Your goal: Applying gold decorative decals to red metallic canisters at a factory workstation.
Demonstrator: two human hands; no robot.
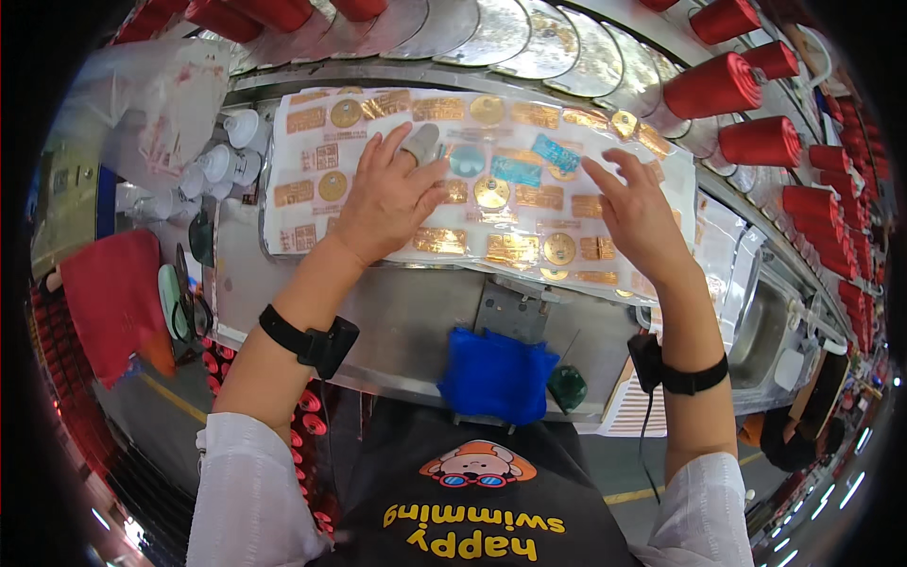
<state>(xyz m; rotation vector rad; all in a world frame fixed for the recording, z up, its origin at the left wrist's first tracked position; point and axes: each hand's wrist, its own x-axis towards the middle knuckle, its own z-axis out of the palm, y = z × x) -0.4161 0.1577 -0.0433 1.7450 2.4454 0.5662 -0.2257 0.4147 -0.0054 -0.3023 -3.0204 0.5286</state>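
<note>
White sheets (pixel 378 241) printed with gold foil blocks and round coin-like motifs lie across the metal worktop under my hands. My left hand (pixel 383 203) rests on the left part of them, fingers spread. A small greyish rounded piece (pixel 422 142) shows at its fingers; I cannot tell whether it is worn or lies there. Teal foil-like patches (pixel 515 172) sit on the sheets between my hands. Over the right part is my right hand (pixel 644 217), fingers apart and curved, its fingertips close to the rightmost teal patch (pixel 556 151). Nothing shows in its grasp.
Large red thread cones (pixel 713 85) stand along the far and right sides, beside overlapping round metal plates (pixel 539 42). White plastic cones (pixel 227 163) cluster at the left. A blue cloth (pixel 501 373) hangs over the near edge. A metal basin (pixel 763 326) is at the right.
</note>
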